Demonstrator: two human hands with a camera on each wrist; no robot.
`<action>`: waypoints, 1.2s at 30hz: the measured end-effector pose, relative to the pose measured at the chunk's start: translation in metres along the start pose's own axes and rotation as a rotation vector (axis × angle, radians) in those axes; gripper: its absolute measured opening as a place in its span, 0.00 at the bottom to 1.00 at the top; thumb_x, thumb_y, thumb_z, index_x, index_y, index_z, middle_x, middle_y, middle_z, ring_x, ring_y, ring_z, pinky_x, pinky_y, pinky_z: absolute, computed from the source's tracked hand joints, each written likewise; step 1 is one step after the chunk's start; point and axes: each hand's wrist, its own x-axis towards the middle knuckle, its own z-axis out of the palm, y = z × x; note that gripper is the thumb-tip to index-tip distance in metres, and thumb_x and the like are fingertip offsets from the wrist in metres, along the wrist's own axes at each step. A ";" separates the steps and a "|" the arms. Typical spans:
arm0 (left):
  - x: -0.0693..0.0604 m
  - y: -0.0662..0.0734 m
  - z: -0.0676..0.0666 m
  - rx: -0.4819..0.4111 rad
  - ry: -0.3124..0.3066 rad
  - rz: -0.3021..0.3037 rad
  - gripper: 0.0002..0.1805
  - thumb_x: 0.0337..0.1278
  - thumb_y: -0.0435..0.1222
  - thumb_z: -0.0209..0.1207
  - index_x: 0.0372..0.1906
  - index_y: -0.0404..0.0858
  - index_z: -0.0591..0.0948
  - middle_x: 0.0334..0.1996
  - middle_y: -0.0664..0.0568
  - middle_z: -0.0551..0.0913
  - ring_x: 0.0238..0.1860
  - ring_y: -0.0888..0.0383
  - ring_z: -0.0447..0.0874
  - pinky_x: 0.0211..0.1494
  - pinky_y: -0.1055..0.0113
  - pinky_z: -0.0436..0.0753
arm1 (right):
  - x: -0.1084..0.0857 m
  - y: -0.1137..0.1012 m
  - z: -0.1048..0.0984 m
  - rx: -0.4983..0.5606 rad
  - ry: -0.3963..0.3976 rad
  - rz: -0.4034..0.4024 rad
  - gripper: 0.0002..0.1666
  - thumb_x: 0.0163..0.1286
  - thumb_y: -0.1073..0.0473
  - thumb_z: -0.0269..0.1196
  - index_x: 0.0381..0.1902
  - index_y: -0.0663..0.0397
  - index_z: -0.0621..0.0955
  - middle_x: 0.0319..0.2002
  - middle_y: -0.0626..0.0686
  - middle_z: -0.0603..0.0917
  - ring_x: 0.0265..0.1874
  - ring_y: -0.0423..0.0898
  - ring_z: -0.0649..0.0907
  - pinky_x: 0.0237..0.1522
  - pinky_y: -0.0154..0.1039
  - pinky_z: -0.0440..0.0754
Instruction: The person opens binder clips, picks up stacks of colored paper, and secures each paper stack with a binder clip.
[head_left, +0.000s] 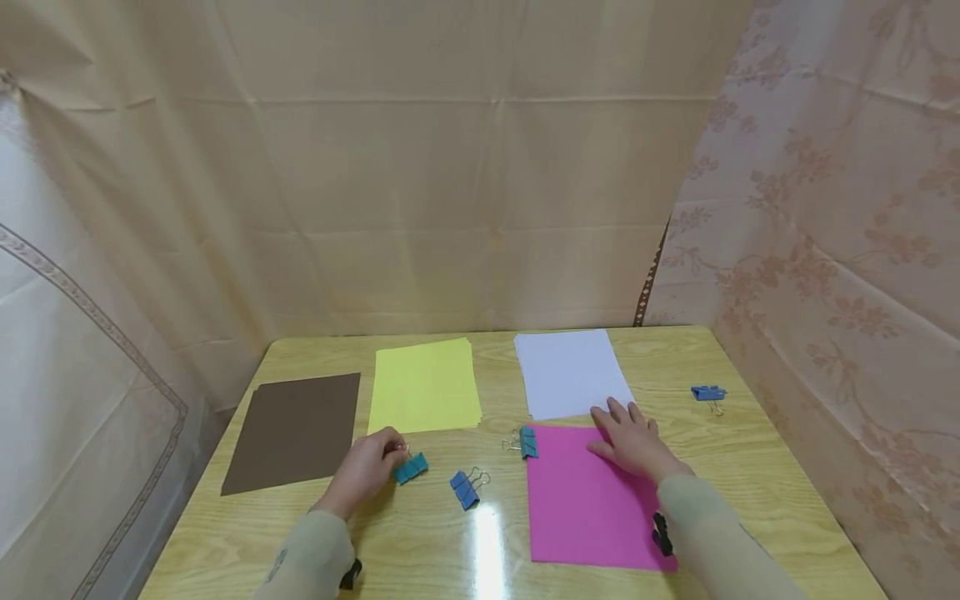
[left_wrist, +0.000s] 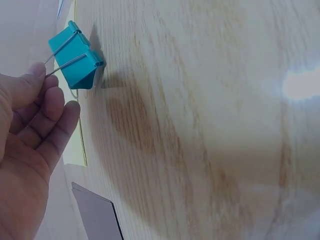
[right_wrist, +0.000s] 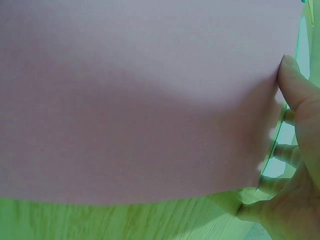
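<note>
Brown sheets (head_left: 296, 435) lie near the table's (head_left: 420, 533) left edge; left hand (head_left: 364, 468) pinches a teal clip (head_left: 411, 470), fingertips masking its handle ends; pink stack (head_left: 585, 512) lies right of centre, toward the table's cut-off near edge; right hand (head_left: 633, 443), fingers spread, touches the stack's far edge, hiding its far right corner.

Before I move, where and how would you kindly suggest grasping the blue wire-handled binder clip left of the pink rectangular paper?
Probably pinch its looped wire handles, approaching from the pink paper, since they extend from the blue body toward it.
</note>
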 end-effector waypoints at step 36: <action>-0.009 -0.009 0.000 -0.124 0.080 -0.032 0.05 0.71 0.34 0.62 0.35 0.42 0.83 0.33 0.57 0.84 0.43 0.56 0.85 0.52 0.52 0.84 | -0.001 -0.003 -0.003 0.018 0.007 0.002 0.41 0.75 0.42 0.61 0.76 0.59 0.66 0.76 0.73 0.57 0.73 0.81 0.52 0.61 0.85 0.51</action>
